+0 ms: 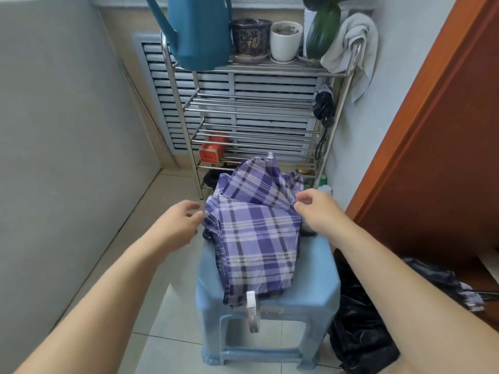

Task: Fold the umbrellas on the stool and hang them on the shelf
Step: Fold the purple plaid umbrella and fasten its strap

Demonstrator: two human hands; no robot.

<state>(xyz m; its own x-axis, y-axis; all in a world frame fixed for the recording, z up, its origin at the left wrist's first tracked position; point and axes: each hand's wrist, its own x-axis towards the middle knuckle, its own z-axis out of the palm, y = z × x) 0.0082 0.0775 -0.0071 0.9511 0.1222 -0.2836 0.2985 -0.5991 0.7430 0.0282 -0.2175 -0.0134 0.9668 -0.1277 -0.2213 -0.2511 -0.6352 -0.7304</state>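
Purple plaid umbrella [256, 238] lies loose and unfolded on the blue plastic stool [310, 292]. Both hands are apart with relaxed fingers: left hand [181, 222] just beside the fabric, right hand [316, 209] touching its edge. Black umbrella [324, 106] hangs on the shelf [259, 103].

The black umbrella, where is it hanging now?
In the head view, the black umbrella hangs folded on the right side of the metal shelf, below the grey towel and beyond the blue stool.
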